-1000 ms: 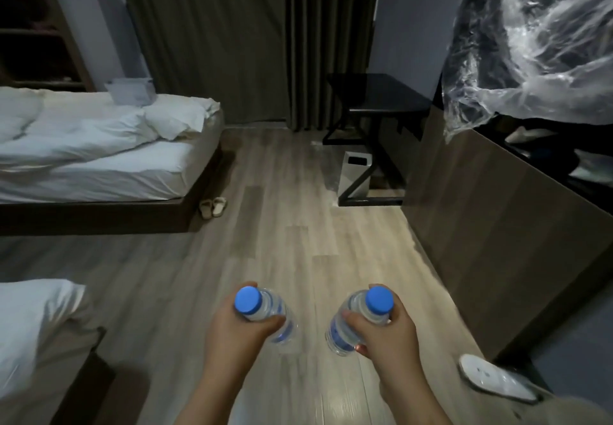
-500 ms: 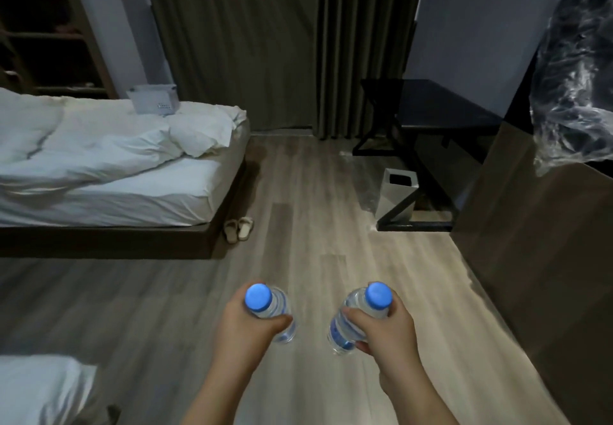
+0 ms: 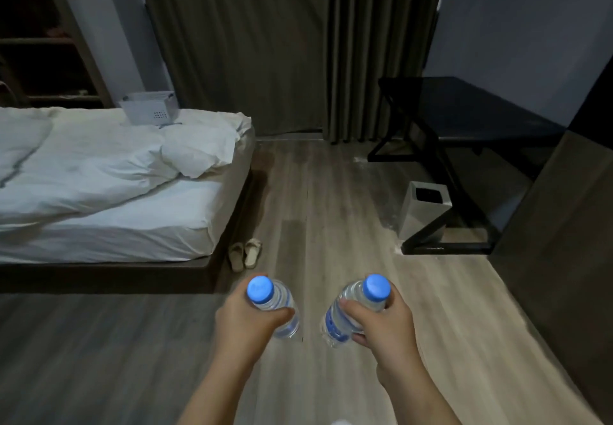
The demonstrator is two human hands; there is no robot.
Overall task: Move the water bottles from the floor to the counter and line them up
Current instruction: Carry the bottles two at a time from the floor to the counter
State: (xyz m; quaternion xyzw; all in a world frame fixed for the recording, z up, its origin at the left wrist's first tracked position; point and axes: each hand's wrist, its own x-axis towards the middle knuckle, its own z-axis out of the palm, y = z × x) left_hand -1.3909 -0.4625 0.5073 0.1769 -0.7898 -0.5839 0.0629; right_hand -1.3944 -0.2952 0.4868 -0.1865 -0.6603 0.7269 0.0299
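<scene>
Evidently, two clear water bottles with blue caps were carried above the wooden floor (image 3: 331,199), one in each hand; the left hand (image 3: 247,320) was closed around the left bottle (image 3: 282,308) just below its cap, and the right hand (image 3: 381,320) was wrapped around the right bottle (image 3: 341,317), whose base was tilted inward toward the other; the fingers (image 3: 356,308) of the right hand were seen curled across the label. Neither bottle was set down; both were held well apart from the dark desk (image 3: 481,109) at the far right, which may be judged the likely destination, though that could not be told for certain. Several risks were judged possible from here: the bottles were gripped high, near the neck, so a smooth wet wall might be let slip and a bottle dropped on the floor; the two bases were close together, so they could be knocked against each other in walking; the pair of slippers (image 3: 245,254) beside the bed (image 3: 99,192) and the square waste bin (image 3: 424,212) by the desk frame lay near the path and could be tripped on or kicked; the room was dim, so the desk edge might be misjudged and a bottle stood too near it and toppled.
</scene>
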